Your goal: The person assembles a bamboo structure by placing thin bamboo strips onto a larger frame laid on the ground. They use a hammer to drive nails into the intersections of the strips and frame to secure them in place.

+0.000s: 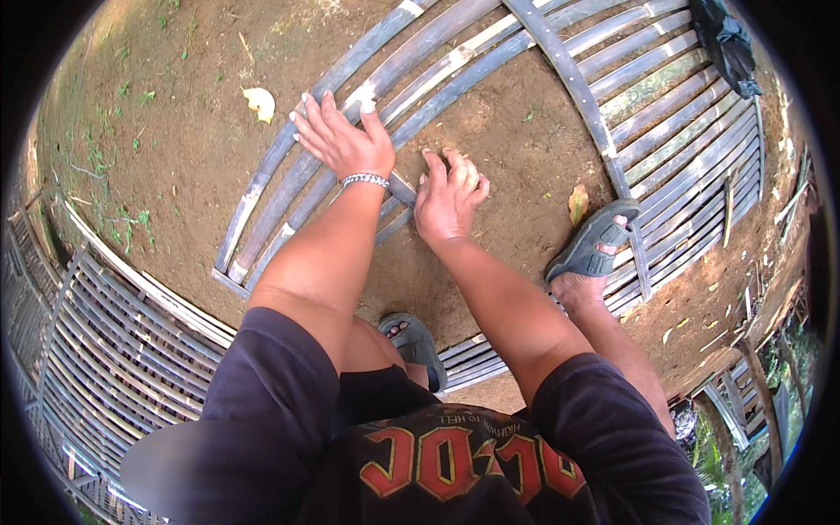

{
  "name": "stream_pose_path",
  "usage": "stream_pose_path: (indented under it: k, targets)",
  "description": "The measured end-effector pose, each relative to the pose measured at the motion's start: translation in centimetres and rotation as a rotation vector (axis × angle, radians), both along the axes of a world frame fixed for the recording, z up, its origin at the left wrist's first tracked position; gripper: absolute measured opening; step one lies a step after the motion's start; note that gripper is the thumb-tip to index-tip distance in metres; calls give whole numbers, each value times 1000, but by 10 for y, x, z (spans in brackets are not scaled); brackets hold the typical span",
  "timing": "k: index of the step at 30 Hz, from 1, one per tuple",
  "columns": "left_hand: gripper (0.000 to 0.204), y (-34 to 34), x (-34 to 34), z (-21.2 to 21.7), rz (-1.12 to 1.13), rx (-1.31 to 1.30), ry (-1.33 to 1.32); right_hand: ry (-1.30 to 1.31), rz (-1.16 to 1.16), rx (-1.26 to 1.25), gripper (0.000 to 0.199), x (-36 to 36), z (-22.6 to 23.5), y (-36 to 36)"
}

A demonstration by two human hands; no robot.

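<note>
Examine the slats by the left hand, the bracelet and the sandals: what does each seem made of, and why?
Slats: probably split bamboo, weathered grey, with pale bands like nodes. Bracelet: likely metal, shiny silver, with linked chain. Sandals: perhaps rubber or foam, matte grey; thick straps suggest either.

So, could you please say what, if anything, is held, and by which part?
The left hand lies open over bamboo slats, holding nothing; whether the right hand grips the crosspiece is unclear.
</note>
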State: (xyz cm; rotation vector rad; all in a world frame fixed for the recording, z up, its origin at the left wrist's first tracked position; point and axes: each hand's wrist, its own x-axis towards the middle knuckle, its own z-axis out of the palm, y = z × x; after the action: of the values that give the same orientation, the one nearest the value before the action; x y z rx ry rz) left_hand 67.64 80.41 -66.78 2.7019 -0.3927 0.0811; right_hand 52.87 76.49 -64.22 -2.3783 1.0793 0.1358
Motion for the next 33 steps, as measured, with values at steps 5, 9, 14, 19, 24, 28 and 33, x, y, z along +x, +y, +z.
stream_pose_path:
  k: [5,9,14,19,24,28,33]
  targets:
    - [63,-4,0,-1,4,-7,-28,-56,232,99,54,-32,39,-65]
    - [63,-2,4,0,-6,21,-30,34,302,-77,52,-59,84,-163]
    - [64,1,5,-5,39,62,-22,284,253,-188,44,-127,194,-270]
    - [64,-4,2,0,61,54,-8,499,97,-151,38,-187,320,-282]
    - [63,-10,2,4,78,60,-19,519,131,-88,36,-190,341,-296]
    - [62,-3,0,0,56,68,-22,405,56,-13,38,-175,260,-327]
    - [61,-3,2,-3,45,62,-71,497,138,-48,41,-118,182,-386]
